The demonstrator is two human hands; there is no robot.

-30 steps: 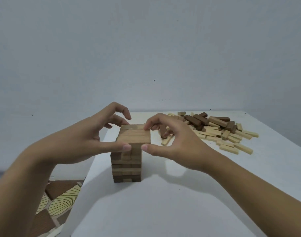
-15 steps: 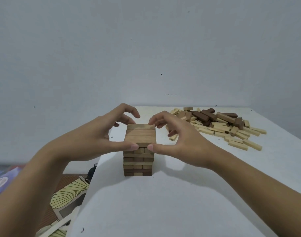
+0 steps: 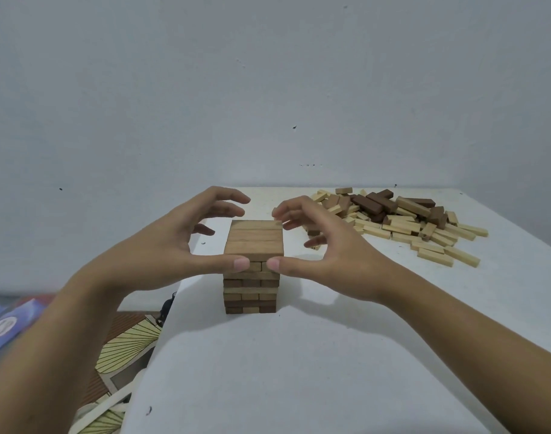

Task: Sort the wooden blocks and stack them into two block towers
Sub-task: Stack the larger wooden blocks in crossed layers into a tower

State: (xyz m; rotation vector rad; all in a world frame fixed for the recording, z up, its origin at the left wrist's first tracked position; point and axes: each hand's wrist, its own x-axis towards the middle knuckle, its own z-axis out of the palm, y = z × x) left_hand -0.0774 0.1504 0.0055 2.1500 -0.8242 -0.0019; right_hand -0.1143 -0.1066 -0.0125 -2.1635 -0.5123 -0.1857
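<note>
A tower of brown wooden blocks (image 3: 254, 242), several layers high, stands upright near the left edge of the white table (image 3: 299, 371). My left hand (image 3: 161, 255) and my right hand (image 3: 333, 252) are cupped around its top from either side. Both thumb tips touch the front face just under the top layer. The fingers curl in the air behind the top, spread apart; the right index tip is at the back right corner. Neither hand holds a block. A loose pile of pale and dark brown blocks (image 3: 402, 223) lies at the back right.
The table's left edge runs close beside the tower. Below it are a patterned floor mat (image 3: 127, 346), a small black object (image 3: 166, 308) and a blue item (image 3: 8, 324) at far left. A plain wall stands behind the table.
The fingers of both hands have lifted off the back of the top layer and spread wider. The thumbs stay at the front. The view has shifted, so the tower sits nearer the middle.
</note>
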